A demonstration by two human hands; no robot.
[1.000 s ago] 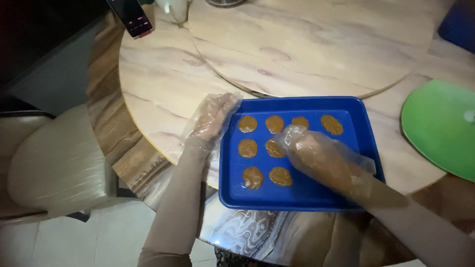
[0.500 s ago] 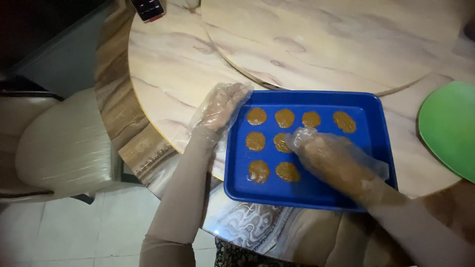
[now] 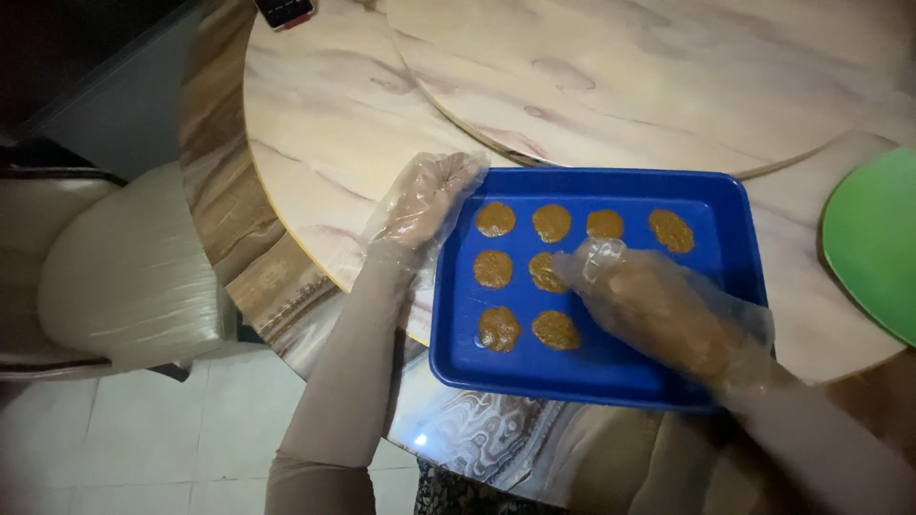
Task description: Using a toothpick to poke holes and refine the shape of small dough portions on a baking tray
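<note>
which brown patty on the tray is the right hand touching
The middle-row patty second from the left; the right hand has its fingers on its right edge, the other patties lie apart.

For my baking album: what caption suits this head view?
Gloved left hand steadies a blue tray while the right hand presses a brown dough round.
</note>
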